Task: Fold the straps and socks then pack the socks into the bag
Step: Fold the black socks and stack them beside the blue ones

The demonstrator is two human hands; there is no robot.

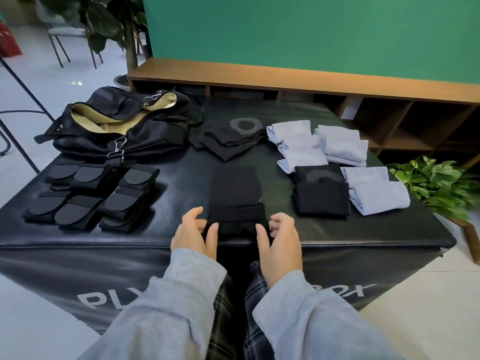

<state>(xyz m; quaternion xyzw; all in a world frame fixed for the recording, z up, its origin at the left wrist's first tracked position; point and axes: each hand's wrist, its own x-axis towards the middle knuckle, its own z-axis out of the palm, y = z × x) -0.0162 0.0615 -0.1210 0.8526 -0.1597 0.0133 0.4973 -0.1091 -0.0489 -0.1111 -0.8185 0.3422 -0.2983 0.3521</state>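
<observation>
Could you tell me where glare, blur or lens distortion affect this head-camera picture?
Head view: soft glare streaks the glossy black table; wide-angle bending curves the wooden shelf; the leafy plant at the right edge is smeared; hands and black sock stay sharp.

Loose light-grey sweatshirt sleeves [187, 289] reach both wrists; bare left hand [193, 233], bare right hand [281, 241]; dark plaid trousers [223, 307] at 6 o'clock.

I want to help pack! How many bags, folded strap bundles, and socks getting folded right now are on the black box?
Bag: 1
Folded strap bundles: 6
Black sock pinched by the left hand and right hand: 1
Total: 8
The other sock piles overlap too much to count surely.
</observation>
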